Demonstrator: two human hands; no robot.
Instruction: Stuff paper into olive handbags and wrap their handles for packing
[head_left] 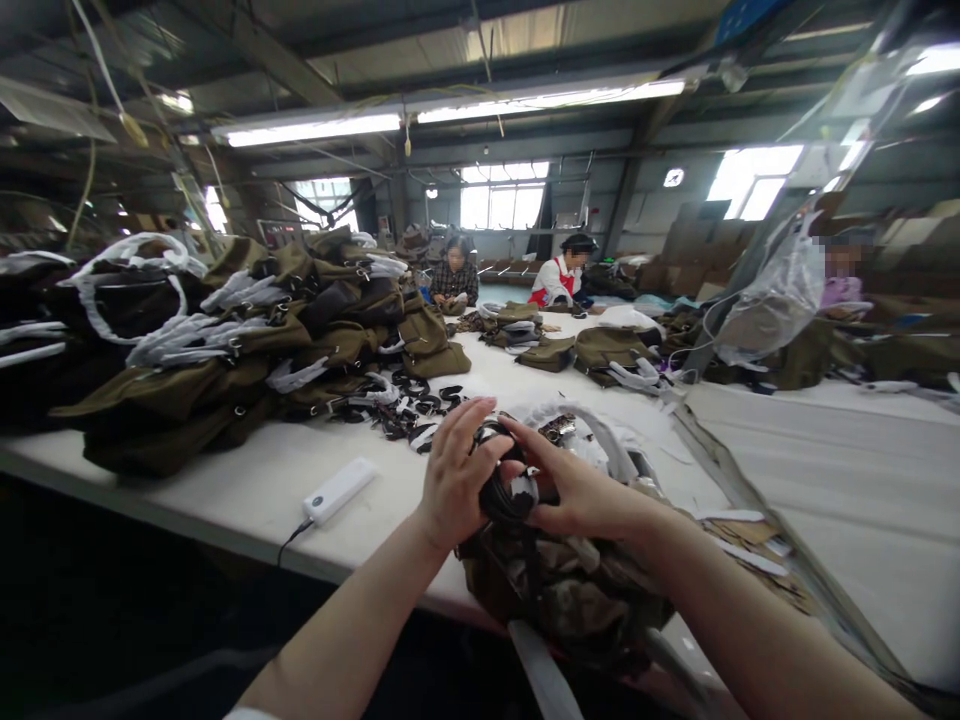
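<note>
My left hand [461,480] and my right hand [581,490] are both closed around a coiled dark strap [504,500], with a small pale piece showing at its side. Below them a dark olive bag [562,590] lies at the near table edge, and a pale wrapped strip hangs down from it. A white-wrapped handle [611,440] arches up just behind my right hand. Beyond my left fingertips, several small black straps with metal buckles [405,405] are scattered on the white table.
A tall heap of olive bags [247,340] fills the table's left side. A white power bank [341,490] with a cable lies near the front edge. Cardboard pieces [750,545] and a pale sheet [832,480] are at right. A clear plastic bag [776,290] hangs there. Co-workers sit farther back.
</note>
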